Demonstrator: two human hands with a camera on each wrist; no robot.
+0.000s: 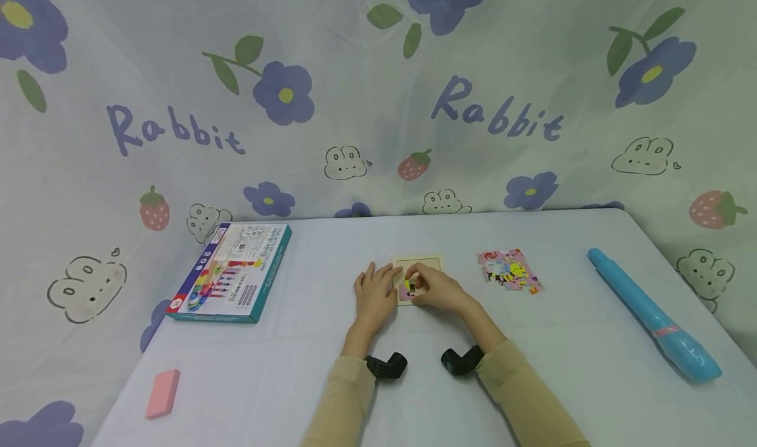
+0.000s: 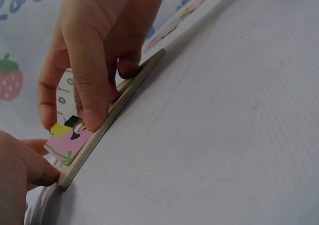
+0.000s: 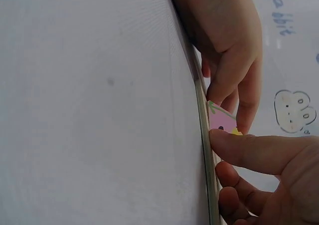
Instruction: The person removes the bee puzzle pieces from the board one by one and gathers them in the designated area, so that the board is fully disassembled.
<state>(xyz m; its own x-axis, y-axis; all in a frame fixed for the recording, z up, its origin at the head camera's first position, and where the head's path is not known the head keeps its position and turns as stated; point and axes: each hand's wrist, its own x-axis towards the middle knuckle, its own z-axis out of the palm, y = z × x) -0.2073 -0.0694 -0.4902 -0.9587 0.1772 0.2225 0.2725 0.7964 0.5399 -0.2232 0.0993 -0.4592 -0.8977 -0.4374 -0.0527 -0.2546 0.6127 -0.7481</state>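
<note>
A small wooden puzzle board (image 1: 422, 262) lies flat on the table, partly hidden behind both hands. My left hand (image 1: 375, 294) rests at its left side with fingers extended, its thumb touching the board's edge in the left wrist view. With thumb and fingertips, my right hand (image 1: 440, 289) pinches a pink puzzle piece (image 2: 69, 144) with yellow and black marks, tilted up over the board's lower left part. Right of the hands lies a cluster of colourful puzzle pieces (image 1: 510, 269).
At the back left lies a flat boxed set (image 1: 236, 273) with a teal side. A pink block (image 1: 162, 394) sits near the left front edge. A long blue wrapped object (image 1: 653, 315) lies along the right side. Behind the white table (image 1: 266, 381) hangs a printed cloth (image 1: 367, 98).
</note>
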